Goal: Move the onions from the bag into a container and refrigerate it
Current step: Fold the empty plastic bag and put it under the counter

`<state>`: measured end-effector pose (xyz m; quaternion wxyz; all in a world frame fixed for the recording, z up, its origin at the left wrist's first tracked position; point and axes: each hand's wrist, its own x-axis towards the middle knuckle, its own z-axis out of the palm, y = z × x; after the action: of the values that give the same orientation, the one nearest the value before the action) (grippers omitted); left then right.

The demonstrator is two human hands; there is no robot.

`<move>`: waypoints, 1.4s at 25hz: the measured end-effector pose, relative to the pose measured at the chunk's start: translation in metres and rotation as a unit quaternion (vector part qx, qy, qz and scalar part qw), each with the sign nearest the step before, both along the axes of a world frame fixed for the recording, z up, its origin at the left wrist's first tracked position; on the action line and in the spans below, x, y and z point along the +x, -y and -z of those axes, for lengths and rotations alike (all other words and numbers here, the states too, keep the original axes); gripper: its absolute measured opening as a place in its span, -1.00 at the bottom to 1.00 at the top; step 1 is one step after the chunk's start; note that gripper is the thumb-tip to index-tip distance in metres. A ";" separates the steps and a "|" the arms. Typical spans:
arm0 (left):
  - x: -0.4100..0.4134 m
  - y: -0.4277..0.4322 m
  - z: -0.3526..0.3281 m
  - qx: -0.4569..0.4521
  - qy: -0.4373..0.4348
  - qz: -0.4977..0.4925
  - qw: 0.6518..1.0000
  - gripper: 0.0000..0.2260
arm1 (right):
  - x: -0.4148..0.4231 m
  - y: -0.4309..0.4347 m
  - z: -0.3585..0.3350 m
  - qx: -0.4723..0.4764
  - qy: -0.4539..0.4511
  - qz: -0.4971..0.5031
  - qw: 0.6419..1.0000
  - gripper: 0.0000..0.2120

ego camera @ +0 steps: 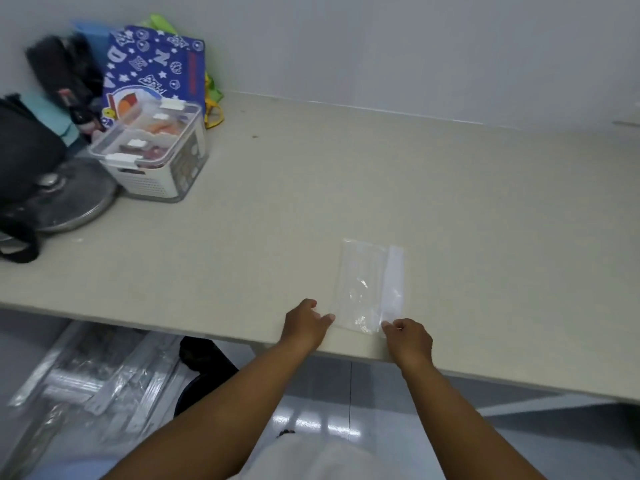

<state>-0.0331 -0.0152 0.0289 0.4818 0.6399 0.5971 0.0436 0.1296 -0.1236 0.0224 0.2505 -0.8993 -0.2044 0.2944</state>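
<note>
A flat, clear plastic bag (pixel 370 284) lies on the beige tabletop (pixel 311 188). The left hand (pixel 304 322) rests spread at its near-left corner. The right hand (pixel 408 337) pinches its near-right corner.

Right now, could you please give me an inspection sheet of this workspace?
Surface: beige table, mostly bare.
Job's things: flat clear plastic bag near the front edge, apparently empty; lidded container at back left holding food, onions not identifiable.
Clutter: blue printed bag, black bag, metal lid.
Grippers: left hand touches the bag's near corner; right hand pinches its near edge.
Cables: nothing seen.
Surroundings: white wall, glossy floor.
</note>
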 end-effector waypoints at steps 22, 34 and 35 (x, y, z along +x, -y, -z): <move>-0.107 0.014 0.019 -0.101 0.135 -0.347 0.923 -0.92 | -0.093 -0.102 0.007 0.032 -0.046 -0.249 0.967 -0.64; -0.222 0.133 0.052 -0.073 0.200 -0.604 0.768 -0.88 | -0.235 -0.102 0.046 0.190 0.182 -0.712 0.651 -0.89; -0.228 0.141 0.055 -0.070 0.209 -0.605 0.765 -0.87 | -0.246 -0.090 0.050 0.177 0.145 -0.726 0.648 -0.92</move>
<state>-0.2607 -0.1560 -0.0265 0.5121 0.0858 0.7463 0.4164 -0.1163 -0.0332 -0.0277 0.0783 -0.4329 -0.8739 0.2067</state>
